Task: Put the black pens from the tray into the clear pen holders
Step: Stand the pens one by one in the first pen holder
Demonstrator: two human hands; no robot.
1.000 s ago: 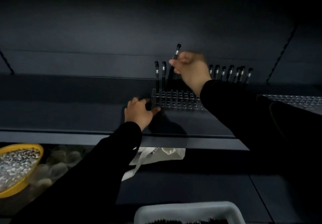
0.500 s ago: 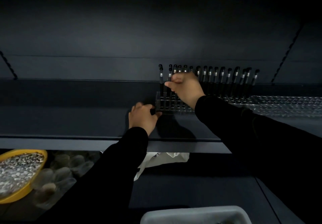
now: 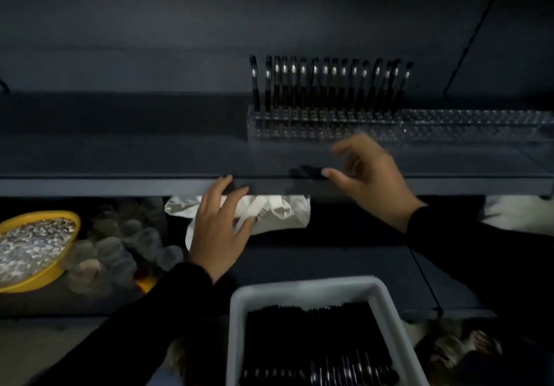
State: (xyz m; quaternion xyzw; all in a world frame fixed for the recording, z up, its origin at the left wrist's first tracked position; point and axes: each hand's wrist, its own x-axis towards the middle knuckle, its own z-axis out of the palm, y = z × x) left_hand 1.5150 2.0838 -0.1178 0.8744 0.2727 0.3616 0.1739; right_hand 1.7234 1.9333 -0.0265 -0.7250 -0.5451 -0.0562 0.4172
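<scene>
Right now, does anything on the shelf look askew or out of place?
Slightly: the rightmost few black pens in the clear pen holder lean right, while the others stand upright. Nothing is spilled. Both hands are empty.

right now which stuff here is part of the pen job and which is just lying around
Part of the job:
- black pens in the tray
- clear pen holders
- pens already standing in them

Just lying about:
- yellow bowl
- white cloth
</scene>
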